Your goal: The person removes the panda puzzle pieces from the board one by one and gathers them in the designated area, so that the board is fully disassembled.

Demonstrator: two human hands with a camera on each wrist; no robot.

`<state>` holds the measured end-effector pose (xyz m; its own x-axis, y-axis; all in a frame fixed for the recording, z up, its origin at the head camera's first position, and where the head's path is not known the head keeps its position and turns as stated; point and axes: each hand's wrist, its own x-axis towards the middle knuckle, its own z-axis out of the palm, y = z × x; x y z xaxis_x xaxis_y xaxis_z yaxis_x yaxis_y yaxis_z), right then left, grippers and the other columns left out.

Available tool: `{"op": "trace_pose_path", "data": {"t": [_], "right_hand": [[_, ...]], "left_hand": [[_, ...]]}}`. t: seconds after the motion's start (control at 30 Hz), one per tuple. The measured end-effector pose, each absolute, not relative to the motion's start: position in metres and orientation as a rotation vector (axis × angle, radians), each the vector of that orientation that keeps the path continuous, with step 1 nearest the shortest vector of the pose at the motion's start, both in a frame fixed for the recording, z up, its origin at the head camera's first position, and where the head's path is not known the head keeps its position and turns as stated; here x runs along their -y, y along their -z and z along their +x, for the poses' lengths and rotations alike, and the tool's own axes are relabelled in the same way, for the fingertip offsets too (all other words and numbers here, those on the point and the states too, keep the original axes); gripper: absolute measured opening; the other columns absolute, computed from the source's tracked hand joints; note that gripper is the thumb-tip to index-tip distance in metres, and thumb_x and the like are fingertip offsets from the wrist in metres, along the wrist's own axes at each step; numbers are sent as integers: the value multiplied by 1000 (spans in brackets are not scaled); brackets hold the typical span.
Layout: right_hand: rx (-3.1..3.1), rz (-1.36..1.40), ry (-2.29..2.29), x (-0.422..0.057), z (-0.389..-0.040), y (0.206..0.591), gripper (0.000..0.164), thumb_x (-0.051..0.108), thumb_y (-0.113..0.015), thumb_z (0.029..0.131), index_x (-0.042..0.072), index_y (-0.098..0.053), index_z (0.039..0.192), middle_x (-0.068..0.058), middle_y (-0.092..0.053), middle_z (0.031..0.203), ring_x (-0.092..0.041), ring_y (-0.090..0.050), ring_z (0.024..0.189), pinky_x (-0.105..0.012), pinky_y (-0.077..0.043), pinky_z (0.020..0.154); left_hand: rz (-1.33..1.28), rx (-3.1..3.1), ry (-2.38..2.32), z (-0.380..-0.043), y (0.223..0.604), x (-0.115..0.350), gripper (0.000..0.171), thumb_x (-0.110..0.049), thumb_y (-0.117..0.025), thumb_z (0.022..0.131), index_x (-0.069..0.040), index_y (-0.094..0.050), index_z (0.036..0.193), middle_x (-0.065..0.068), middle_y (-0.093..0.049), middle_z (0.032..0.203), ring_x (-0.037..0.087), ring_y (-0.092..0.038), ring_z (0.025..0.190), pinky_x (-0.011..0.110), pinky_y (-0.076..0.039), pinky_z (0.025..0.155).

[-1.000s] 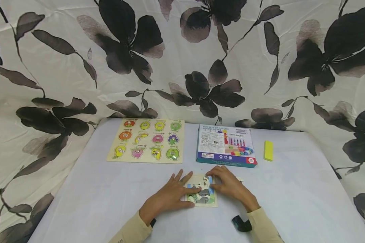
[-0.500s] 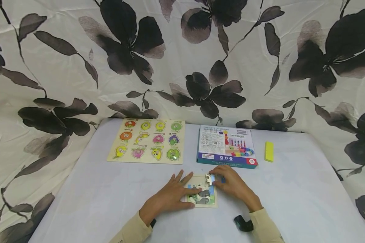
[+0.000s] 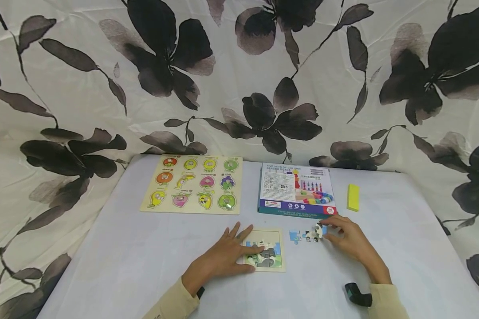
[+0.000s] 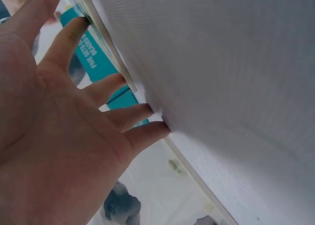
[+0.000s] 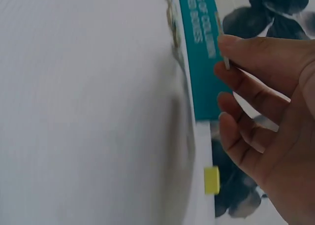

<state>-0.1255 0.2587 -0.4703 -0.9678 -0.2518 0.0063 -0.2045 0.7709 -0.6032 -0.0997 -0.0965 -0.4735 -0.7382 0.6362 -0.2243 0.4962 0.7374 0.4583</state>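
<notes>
Now we pinch a black-and-white jigsaw piece (image 3: 318, 229) in our right grip (image 3: 348, 237), our left grip (image 3: 222, 258) resting spread-fingered on the puzzle tray (image 3: 269, 235).

Under the left hand (image 3: 221, 257), the small puzzle board (image 3: 277, 269) had a cream rim around blue, green, black and white. The puzzle piece (image 3: 318, 229) in the right hand (image 3: 349, 239) showed white, black and light blue, and the loose pieces (image 3: 294, 236) just beside that hand wore the same colours. Beyond the right hand I saw a bright yellow block (image 3: 353, 198) and a box (image 3: 296, 190) printed white with a purple band (its near side was teal, with white lettering). Beyond the left hand, a cream board (image 3: 191, 209) carried fruit (image 3: 205, 201) in red, orange, yellow, pink, purple and green. Both sleeves (image 3: 175, 302) were beige, and the backdrop (image 3: 223, 88) beyond both hands was white with black and grey-brown flowers.
</notes>
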Motion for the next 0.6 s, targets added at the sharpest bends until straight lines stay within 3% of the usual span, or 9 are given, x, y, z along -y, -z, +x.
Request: {"op": "trace_pose_path", "data": {"t": [0.4,0.6], "right_hand": [[-2831,-294,889,-277,-120,481,31,2,-71,81,10,-71,111,-2,-62,103,-21,-52,94,-39,-46,80],[-2825,-280,870,-275,-121,483,35,4,-71,82,9,-69,117,-2,-60,101,-20,-50,91,-35,-46,77]], "left_hand": [[863,-2573,-540,-99,475,98,55,-53,-64,85,-41,-50,137,8,-18,160,40,-6,146,61,-12,114],[858,-2558,-550,-100,476,98,55,-53,-63,85,-41,-49,138,7,-17,160,39,-4,146,60,-10,115]]}}
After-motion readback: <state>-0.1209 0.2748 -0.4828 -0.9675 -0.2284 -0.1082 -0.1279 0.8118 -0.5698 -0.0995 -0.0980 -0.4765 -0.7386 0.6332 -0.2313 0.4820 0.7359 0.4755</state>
